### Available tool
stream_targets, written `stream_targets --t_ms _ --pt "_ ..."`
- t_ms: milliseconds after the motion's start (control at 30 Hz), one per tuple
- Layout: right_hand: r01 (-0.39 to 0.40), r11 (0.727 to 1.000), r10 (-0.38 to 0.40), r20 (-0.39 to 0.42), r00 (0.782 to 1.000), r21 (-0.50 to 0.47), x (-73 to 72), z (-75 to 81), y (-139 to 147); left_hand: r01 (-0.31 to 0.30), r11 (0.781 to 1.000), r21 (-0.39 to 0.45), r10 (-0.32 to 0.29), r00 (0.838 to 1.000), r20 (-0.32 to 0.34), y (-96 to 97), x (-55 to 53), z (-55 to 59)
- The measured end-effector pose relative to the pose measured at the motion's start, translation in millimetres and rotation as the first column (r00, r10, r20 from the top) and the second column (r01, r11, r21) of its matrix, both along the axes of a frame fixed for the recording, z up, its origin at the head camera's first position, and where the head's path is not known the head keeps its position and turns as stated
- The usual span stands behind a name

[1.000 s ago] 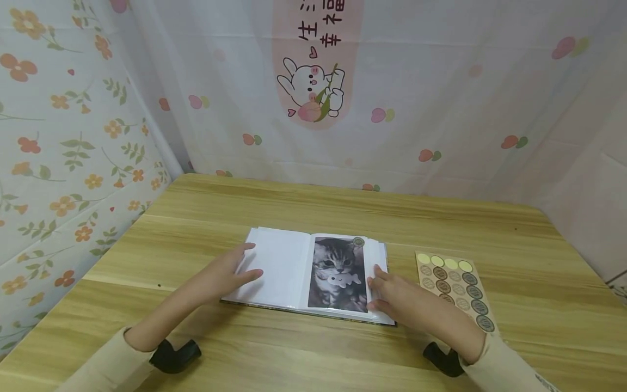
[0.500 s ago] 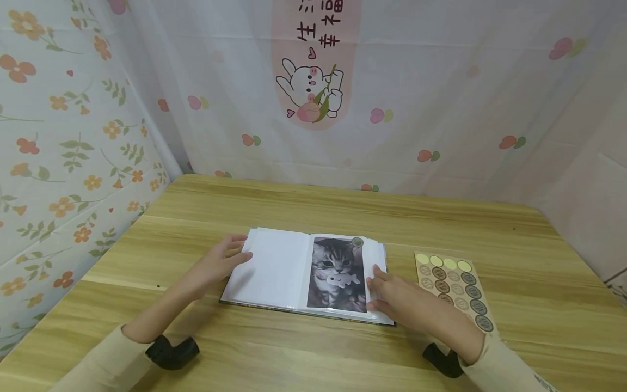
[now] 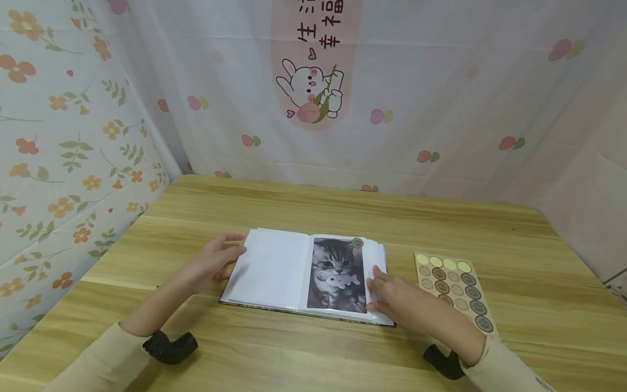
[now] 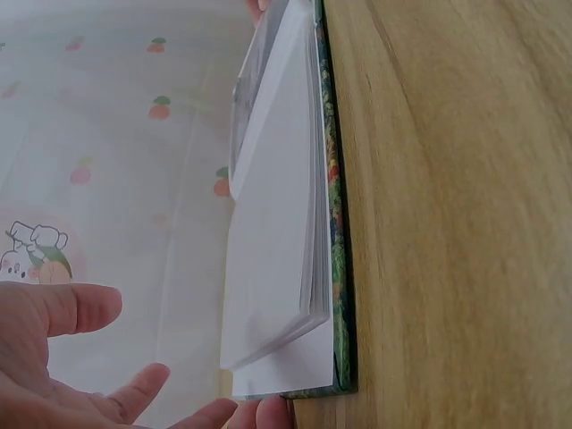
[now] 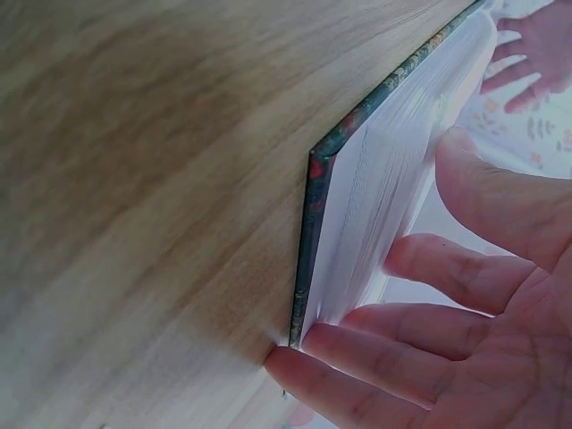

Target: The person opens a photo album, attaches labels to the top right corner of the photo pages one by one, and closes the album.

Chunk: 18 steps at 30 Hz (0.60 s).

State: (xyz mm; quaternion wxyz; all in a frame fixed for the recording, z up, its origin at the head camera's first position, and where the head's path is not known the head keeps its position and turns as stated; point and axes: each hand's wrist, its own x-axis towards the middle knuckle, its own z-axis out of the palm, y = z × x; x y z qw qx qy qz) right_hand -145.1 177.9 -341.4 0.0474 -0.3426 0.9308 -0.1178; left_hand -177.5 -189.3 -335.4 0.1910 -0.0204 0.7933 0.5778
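A photo album [image 3: 274, 267] lies spread on the table with a patterned green cover edge [image 4: 338, 241]. Its left page is blank white; the right page holds a kitten photo [image 3: 335, 296] with a small round sticker [image 3: 358, 243] at its top right corner. My left hand [image 3: 210, 262] is at the album's left edge, fingers loosely spread, thumb apart from the pages [image 4: 268, 241]. At the right edge, my right hand [image 3: 399, 294] touches the page stack [image 5: 393, 188] with extended fingers, its thumb over the upper page.
A tan sheet of round stickers [image 3: 458, 288] lies right of the album, partly under the right forearm. Black curved pieces [image 3: 171, 348] sit at both wrists. Patterned curtains [image 3: 220, 136] hang behind the wooden table [image 3: 294, 354].
My left hand has drawn back leftward from over the blank page to the album's left edge. The right hand stays at the right edge; the album has barely moved.
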Motion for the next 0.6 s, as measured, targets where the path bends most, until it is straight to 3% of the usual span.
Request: stream_targets --t_ms 600 --pt "0.004 1.000 -0.004 0.019 1.000 -0.001 0.9 1.2 0.2 -0.049 0.996 0.075 0.044 0.997 0.061 -6.3 -4.1 2.0"
